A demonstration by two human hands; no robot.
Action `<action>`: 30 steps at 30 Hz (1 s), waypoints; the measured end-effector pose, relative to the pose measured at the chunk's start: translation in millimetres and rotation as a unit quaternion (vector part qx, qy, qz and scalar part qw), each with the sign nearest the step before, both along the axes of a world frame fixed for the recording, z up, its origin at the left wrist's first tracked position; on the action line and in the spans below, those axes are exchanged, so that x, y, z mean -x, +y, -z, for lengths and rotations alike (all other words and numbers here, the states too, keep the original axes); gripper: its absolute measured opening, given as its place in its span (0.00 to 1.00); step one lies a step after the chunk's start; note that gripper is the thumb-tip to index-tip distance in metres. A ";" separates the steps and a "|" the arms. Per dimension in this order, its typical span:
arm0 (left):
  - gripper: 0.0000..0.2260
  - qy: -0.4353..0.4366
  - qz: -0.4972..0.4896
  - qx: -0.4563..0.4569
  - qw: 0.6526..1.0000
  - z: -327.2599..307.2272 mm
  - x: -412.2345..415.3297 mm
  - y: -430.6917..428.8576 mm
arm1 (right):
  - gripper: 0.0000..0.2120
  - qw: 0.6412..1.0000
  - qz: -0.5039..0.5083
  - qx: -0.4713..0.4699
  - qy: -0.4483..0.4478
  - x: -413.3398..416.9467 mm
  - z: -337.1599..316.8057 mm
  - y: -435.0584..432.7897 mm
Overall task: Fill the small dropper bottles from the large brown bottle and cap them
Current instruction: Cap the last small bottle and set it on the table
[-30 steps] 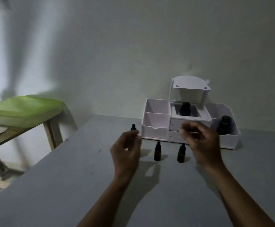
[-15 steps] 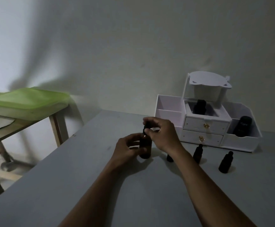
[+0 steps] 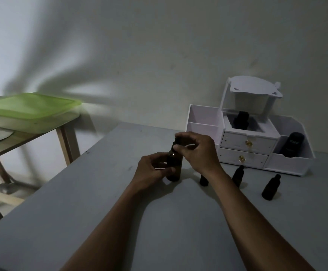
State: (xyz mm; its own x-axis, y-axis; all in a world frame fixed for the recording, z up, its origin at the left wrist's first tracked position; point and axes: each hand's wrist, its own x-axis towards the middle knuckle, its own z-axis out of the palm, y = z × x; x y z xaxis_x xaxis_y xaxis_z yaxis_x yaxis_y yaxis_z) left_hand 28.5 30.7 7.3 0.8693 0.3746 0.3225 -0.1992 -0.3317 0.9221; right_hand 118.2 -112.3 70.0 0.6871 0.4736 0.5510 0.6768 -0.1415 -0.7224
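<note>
While upright, bottle (image 3: 175, 170) (in left hand (image 3: 150, 173))

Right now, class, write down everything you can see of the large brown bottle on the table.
The bottle is dark brown and cylindrical, glass by its look, with a narrower neck and a dark cap. It stands upright on the grey table, left of three small bottles. The left hand grips its body, and the right hand pinches the cap from above. Its fill level cannot be seen.
</note>
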 end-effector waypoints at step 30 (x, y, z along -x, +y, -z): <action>0.18 0.005 0.002 0.013 1.000 2.2 -0.9 -2.9 | 0.15 0.996 -0.051 -0.048 0.058 -7.7 7.8 1.0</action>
